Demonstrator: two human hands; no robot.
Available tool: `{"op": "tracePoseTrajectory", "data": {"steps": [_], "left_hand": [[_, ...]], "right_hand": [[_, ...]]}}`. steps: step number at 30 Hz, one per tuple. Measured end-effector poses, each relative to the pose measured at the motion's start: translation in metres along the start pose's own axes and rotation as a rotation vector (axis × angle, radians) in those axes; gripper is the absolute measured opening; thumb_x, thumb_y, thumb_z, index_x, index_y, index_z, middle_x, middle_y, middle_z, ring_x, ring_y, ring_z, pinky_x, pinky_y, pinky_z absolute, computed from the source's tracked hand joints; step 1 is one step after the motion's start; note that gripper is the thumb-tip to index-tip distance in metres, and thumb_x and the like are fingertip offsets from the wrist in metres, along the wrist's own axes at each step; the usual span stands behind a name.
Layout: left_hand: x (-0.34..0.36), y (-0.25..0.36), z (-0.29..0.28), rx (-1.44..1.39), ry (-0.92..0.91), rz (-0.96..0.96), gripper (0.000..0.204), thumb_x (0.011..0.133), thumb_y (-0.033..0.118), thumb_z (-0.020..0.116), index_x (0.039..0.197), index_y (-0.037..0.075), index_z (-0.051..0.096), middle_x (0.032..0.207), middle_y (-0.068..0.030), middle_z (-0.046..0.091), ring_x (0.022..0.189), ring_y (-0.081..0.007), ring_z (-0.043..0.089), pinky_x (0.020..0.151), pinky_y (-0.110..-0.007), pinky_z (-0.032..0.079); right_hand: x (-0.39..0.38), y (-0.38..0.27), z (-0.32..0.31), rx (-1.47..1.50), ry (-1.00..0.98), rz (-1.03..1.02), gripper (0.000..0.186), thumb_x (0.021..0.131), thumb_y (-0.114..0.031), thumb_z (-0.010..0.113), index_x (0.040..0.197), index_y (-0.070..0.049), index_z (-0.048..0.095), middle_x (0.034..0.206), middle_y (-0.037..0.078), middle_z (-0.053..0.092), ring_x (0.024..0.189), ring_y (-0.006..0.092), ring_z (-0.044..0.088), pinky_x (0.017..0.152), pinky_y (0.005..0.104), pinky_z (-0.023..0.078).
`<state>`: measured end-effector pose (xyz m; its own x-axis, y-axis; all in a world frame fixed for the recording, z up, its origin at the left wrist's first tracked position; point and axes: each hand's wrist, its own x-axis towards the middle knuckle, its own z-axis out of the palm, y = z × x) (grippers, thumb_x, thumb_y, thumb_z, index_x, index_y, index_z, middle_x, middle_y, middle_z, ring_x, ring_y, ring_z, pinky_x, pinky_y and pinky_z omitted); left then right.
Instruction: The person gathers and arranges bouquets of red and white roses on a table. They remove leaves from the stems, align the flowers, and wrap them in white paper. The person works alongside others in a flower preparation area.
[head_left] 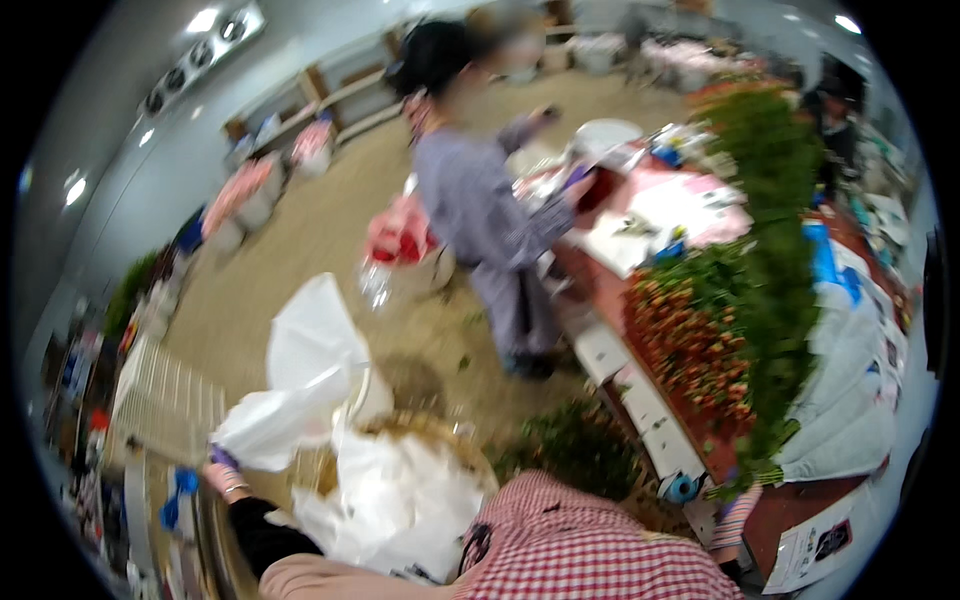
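At the lower left my left hand, in a striped glove with purple at the fingers, grips the edge of a thin white sheet. The sheet spreads up and to the right from it. Low on the right, my right hand, also in a striped glove, is closed at the stem end of a long bunch of green foliage. The bunch reaches far up along the table and is smeared by motion. Beside it lies a pile of small orange flowers with green leaves.
A co-worker in a purple smock stands at the red-topped table, holding something dark red. White crumpled sheets fill a round basket before me. Cut greenery lies on the floor. A blue tape roll sits at the table edge.
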<state>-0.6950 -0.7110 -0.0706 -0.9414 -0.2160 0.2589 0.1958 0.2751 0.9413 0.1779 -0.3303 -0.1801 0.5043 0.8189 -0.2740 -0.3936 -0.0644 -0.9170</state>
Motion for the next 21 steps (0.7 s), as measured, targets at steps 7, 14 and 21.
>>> {"op": "tracePoseTrajectory", "data": {"steps": [7,14,21], "left_hand": [[-0.091,-0.192,-0.192,0.155,0.149,-0.388,0.037,0.085,0.035,0.061,0.062,0.008,0.054,0.048,-0.0005,0.043,0.043,-0.0133,0.041,0.040,-0.032,0.034],[-0.181,-0.200,-0.066,0.617,-0.633,-0.889,0.023,0.087,0.026,0.056,0.075,0.007,0.058,0.057,-0.0036,0.050,0.046,-0.0150,0.045,0.041,-0.030,0.037],[-0.151,0.064,0.159,0.673,-1.177,-0.421,0.016,0.090,0.017,0.051,0.087,0.006,0.062,0.066,-0.0067,0.058,0.048,-0.0166,0.049,0.042,-0.028,0.041]], "right_hand": [[0.022,-0.007,-0.015,0.035,-0.208,0.175,0.015,0.095,-0.020,0.047,0.097,-0.008,0.057,0.076,-0.003,0.047,0.062,0.0090,0.041,0.057,0.0212,0.038],[-0.027,-0.015,0.010,0.715,-0.383,0.666,0.018,0.096,-0.027,0.047,0.080,-0.019,0.048,0.064,-0.009,0.037,0.054,0.0073,0.036,0.052,0.0225,0.035],[-0.076,-0.027,0.012,0.596,-0.239,0.544,0.023,0.088,-0.023,0.062,0.103,-0.007,0.054,0.089,0.004,0.057,0.080,0.0160,0.058,0.067,0.0343,0.053]]}}
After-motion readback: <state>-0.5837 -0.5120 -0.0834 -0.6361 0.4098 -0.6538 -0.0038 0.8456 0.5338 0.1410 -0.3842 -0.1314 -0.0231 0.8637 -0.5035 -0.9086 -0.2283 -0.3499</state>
